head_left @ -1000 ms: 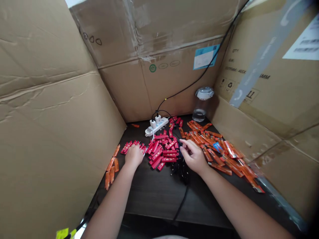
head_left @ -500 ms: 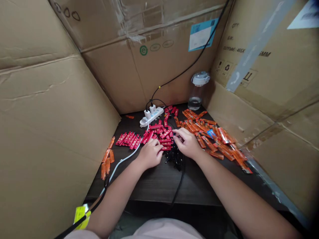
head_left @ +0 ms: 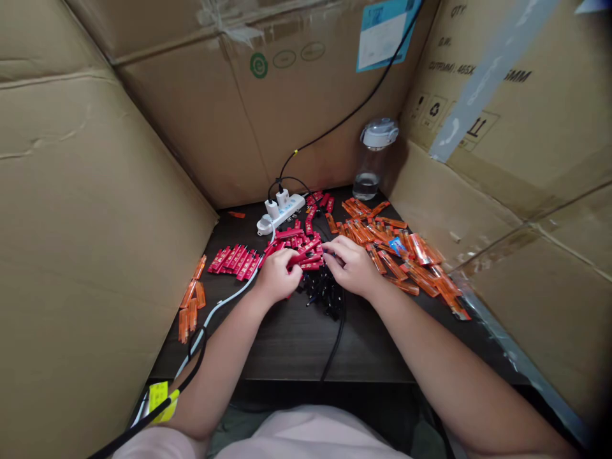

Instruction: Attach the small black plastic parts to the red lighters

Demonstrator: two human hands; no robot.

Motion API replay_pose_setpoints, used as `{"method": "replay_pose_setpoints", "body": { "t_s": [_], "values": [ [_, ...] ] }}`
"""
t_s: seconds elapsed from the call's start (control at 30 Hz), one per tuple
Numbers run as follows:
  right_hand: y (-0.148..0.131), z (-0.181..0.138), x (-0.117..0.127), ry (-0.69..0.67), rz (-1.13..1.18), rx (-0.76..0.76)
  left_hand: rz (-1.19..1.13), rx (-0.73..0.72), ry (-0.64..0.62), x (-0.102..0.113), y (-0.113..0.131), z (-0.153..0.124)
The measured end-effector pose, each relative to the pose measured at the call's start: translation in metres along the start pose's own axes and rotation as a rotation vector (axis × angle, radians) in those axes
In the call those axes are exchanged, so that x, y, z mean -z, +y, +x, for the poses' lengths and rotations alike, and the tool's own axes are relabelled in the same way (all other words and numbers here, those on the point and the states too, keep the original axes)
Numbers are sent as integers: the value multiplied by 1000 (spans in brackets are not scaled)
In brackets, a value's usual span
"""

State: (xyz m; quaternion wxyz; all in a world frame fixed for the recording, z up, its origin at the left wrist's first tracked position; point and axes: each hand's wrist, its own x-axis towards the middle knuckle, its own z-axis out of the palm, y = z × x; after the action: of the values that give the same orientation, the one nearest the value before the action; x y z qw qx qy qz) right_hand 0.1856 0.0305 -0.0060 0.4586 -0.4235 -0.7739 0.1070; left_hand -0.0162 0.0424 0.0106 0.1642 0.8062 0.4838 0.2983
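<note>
My left hand (head_left: 278, 275) is closed, thumb against fingers, on a small red printed case (head_left: 300, 255) at the near side of the red heap. My right hand (head_left: 352, 264) is beside it, fingers curled and pinched together at the heap's right edge; a dark bit shows at its fingertips, too small to name. Between and just below the hands lies a pile of small black pieces (head_left: 325, 294). More red cases (head_left: 308, 241) are heaped beyond the hands. A neat row of red cases (head_left: 235, 261) with black ends lies left of my left hand.
Orange clear-wrapped packets (head_left: 406, 252) spread to the right; a few orange packets (head_left: 192, 306) lie far left. A white power strip (head_left: 282, 214) with plugs and a water bottle (head_left: 373, 159) stand behind. A white cable (head_left: 222, 303) and black cable (head_left: 337, 344) cross the table. Cardboard walls (head_left: 306, 121) enclose it.
My left hand has turned and closed on a red case, which now sticks out from its fingers. My right hand stays near the heap's edge, its fingers more curled. The view has tilted slightly.
</note>
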Motion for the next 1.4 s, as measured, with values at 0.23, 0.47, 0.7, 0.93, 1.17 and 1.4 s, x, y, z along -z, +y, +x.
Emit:
{"method": "replay_pose_setpoints", "body": {
  "t_s": [0.23,0.47,0.7,0.93,1.17,1.4],
  "values": [
    [13,3,13,-53,-135,-87,-682,262,263,-5,-15,-5],
    [19,0,22,-330,-241,-171,-543,173,412,-1,-18,-14],
    [14,3,22,-426,-208,-200,-478,155,445,0,-16,-16],
    [11,3,19,-483,-264,-282,-259,33,338,-9,-15,-23],
    [9,4,15,-450,-165,-419,-127,-150,348,-16,-17,-20],
    [2,9,22,-276,210,-576,-318,-6,328,-20,-15,-19]
  ]
}}
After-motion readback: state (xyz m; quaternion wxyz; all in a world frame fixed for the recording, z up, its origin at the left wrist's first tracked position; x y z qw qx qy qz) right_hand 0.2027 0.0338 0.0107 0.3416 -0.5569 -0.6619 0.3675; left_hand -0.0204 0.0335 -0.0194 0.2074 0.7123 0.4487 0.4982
